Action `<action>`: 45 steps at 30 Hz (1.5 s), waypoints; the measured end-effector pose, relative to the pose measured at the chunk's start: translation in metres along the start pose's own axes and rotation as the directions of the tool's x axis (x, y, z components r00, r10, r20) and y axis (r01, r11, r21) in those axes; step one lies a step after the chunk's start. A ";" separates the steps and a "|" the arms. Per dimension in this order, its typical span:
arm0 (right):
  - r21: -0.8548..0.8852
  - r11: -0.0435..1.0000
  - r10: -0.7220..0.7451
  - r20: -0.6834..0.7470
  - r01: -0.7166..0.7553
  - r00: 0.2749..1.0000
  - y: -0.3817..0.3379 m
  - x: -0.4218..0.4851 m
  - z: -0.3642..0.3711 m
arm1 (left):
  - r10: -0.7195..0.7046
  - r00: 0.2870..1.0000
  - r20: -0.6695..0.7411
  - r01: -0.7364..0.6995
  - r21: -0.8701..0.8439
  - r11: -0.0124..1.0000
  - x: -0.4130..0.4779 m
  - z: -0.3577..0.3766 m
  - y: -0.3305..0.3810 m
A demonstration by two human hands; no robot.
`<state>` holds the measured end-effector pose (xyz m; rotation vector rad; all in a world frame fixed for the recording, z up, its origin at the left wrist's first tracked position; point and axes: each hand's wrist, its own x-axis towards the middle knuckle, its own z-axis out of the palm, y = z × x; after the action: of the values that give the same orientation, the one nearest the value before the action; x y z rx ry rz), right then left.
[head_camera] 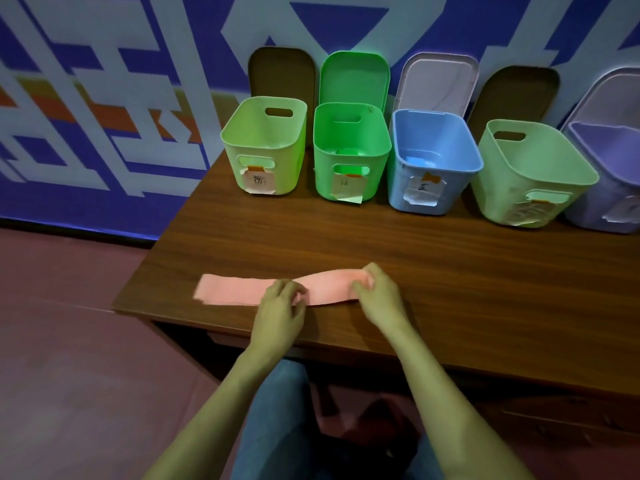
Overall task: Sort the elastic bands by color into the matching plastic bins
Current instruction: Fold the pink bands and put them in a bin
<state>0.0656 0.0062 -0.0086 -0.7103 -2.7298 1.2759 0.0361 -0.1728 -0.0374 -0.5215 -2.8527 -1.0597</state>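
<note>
Evidently midway: on the counter (450,265), beyond the left hand (280,306) and right hand (379,296), the green bin (325,174) and blue bin (401,188) already hold something. The pink band (235,289) lies unsorted under both hands, left pinching its middle, right gripping its end.

matt pink cloth band (239,289), dark wood-grain table (450,265) with slight sheen, smooth plastic bins (353,157), paper labels (258,181)
</note>
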 end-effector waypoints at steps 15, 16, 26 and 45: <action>0.012 0.979 0.193 -0.353 -0.201 0.915 0.074 0.007 -0.078 | -0.395 0.909 -0.134 0.405 0.055 0.913 -0.005 0.004 0.018; 0.013 0.983 0.174 -0.369 -0.183 0.913 0.073 0.006 -0.077 | -0.453 0.882 -0.132 0.464 0.066 0.884 -0.007 0.003 0.014; -0.108 0.961 -0.274 -0.256 0.254 0.927 -0.007 -0.012 -0.016 | -0.429 0.900 -0.072 0.432 0.028 0.901 -0.006 0.000 0.019; 0.090 0.983 -0.178 0.279 0.158 0.944 -0.041 -0.012 0.038 | -0.083 0.984 -0.159 0.087 0.021 0.996 -0.029 -0.013 -0.002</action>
<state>0.0522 -0.0488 -0.0012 -0.2966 -2.8719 1.5257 0.0619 -0.1909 -0.0332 -0.3012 -2.7680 -1.0218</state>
